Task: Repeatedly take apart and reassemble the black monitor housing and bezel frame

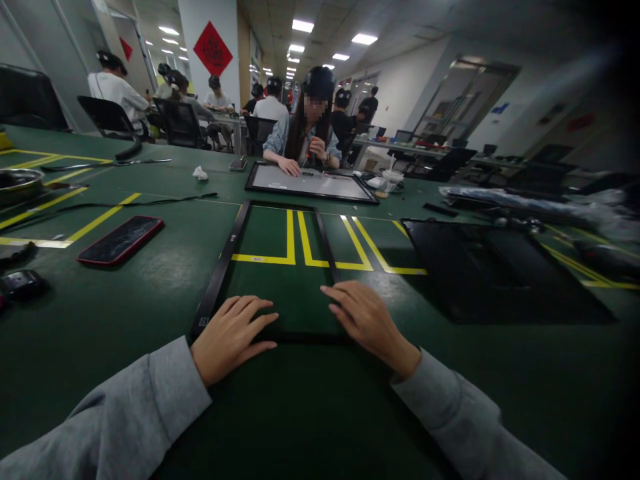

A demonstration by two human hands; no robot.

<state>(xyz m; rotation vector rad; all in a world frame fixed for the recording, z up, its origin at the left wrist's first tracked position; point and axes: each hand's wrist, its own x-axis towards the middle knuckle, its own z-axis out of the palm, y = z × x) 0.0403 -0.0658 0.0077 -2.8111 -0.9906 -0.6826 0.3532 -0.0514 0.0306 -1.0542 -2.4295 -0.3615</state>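
Observation:
A thin black rectangular frame, like a monitor bezel, lies flat on the green table in front of me. My left hand rests over its near left corner, fingers spread and pointing inward. Over the near right corner is my right hand, its fingers stretched out toward the frame's right side. Neither hand is wrapped round the bezel; parts of its near corners are hidden beneath them. Through the middle of the frame the tabletop and yellow tape show.
A red-edged phone lies left. At right is a black back panel, with plastic wrapping behind it. Across the table a person works over a screen panel with an orange-handled tool. A crumpled tissue lies nearby.

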